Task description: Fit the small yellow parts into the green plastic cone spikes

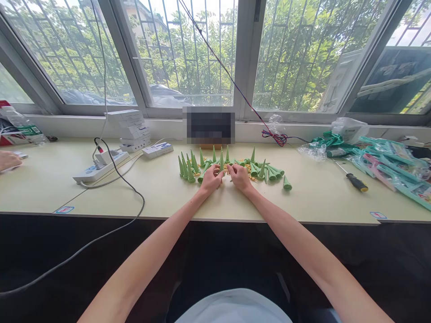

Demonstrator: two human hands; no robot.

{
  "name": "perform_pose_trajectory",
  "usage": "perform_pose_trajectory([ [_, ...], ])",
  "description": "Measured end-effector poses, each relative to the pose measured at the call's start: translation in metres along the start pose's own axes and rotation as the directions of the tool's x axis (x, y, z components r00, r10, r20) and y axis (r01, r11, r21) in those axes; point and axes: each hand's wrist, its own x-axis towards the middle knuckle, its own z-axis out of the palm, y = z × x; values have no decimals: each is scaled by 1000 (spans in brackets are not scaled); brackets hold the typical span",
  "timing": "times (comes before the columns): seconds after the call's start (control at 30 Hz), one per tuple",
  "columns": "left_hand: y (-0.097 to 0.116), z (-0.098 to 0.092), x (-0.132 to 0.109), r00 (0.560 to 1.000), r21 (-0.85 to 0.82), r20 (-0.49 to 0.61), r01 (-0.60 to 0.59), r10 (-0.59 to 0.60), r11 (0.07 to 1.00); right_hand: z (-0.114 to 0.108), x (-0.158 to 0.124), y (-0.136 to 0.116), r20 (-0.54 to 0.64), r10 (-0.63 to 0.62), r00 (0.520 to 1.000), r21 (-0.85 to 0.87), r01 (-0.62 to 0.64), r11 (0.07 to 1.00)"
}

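Both my hands rest on the pale table in front of a cluster of green plastic cones, several upright and several lying down, mixed with small yellow pieces. My left hand is curled, fingertips pinched beside an upright green cone. My right hand is also curled, its fingertips meeting the left hand's over the yellow pieces. What the fingers pinch is too small to name. One cone stands apart at the right.
A white power strip with a black cable lies at the left, next to stacked white boxes. A screwdriver and teal packaged items lie at the right. Another person's hand shows at the far left edge.
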Motion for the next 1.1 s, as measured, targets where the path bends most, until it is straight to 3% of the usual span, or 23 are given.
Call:
perform_pose_trajectory([
  [0.3,-9,-1,5,995,75,-20,-100,101,992,-2,0,-1,17,3,1000,9,-4,1000],
  [0.9,-10,-1,6,994,98,8,-111,111,989,-7,-1,-2,67,29,997,113,-37,993],
  [1.1,-12,-1,7,994,105,-6,-105,107,989,-5,-1,-1,69,9,998,64,-13,998],
])
